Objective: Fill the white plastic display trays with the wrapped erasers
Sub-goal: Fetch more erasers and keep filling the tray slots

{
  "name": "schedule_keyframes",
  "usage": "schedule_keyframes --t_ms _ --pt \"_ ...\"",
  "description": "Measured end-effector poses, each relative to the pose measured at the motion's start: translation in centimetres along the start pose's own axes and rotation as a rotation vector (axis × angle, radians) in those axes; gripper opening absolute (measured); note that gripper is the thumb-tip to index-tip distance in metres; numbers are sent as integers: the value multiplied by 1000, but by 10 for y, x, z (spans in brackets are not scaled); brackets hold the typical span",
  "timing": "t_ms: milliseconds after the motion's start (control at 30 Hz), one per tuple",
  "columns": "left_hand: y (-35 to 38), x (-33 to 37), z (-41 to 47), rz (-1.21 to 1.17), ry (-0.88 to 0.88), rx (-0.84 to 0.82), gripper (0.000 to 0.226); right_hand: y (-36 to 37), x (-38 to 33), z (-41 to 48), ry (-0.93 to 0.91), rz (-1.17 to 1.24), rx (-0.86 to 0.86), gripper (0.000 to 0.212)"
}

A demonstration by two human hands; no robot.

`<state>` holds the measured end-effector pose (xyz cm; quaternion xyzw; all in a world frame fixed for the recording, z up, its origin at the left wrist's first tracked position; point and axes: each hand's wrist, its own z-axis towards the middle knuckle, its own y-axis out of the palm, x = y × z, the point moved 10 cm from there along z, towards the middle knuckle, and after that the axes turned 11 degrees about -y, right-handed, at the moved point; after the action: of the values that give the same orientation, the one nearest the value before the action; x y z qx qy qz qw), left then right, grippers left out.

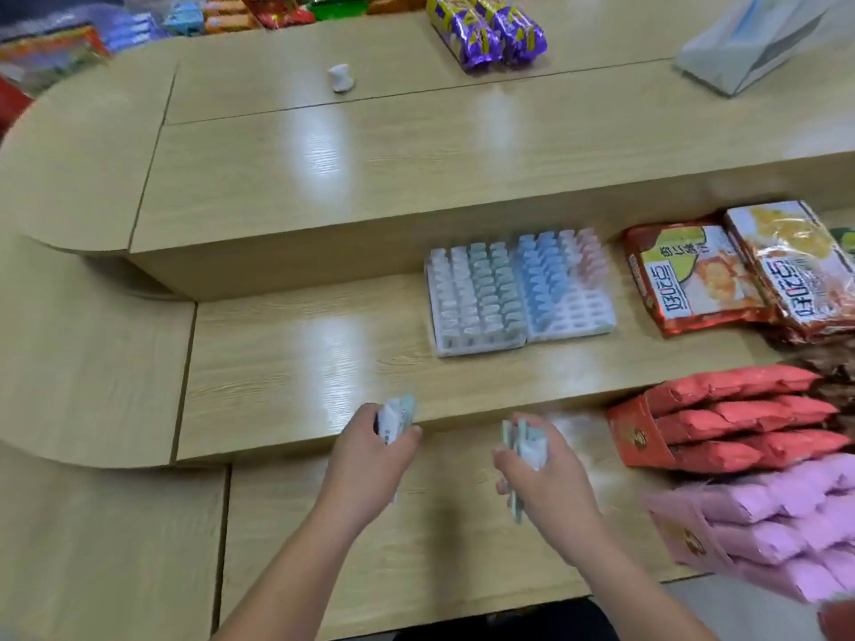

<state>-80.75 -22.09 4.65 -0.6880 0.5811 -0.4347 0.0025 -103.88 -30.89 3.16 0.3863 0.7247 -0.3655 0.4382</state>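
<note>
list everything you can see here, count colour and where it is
white plastic display trays: two, side by side, middle shelf; left looks full, right part filled
wrapped erasers in trays: many; white, green, blue, pink rows
orange snack bags: two, right of trays
red packets in open box: several, right side
pink packets: several, lower right
purple wrapped packs: two, top shelf
small white object: one, top shelf
tiered wooden counter: one, light wood
left hand: holds wrapped erasers
right hand: holds wrapped erasers
</note>
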Motion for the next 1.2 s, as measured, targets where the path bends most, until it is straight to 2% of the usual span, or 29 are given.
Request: schedule_keyframes --t_ms 167,267,367,467,567,633,800,900,1067,1133,1200 --pt "-4 18 62 56 -31 197 17 65 -41 84 -261 -514 -213 53" --pt "-23 26 104 144 -16 384 18 120 -64 135 -456 -661 -246 51" --pt "-48 27 137 243 0 554 29 169 -69 169 -581 -738 -252 50" --pt "-59 27 159 372 47 645 52 200 -64 182 -660 -873 -200 58" --pt "-57 27 168 453 123 668 65 201 -69 192 -672 -937 -39 64" --pt "-57 25 173 425 154 659 75 199 -69 199 -661 -936 3 68" --pt "-51 40 194 295 297 518 83 186 -66 217 -672 -800 17 78" --pt "-55 38 195 78 374 423 88 179 -61 219 -664 -696 8 83" --pt "-71 32 190 -407 432 332 58 182 -64 215 -609 -531 -72 80" --pt "-77 29 186 -487 454 344 50 179 -68 208 -587 -518 -71 76" --pt "-84 25 179 -453 432 398 44 175 -72 195 -607 -571 -78 71"
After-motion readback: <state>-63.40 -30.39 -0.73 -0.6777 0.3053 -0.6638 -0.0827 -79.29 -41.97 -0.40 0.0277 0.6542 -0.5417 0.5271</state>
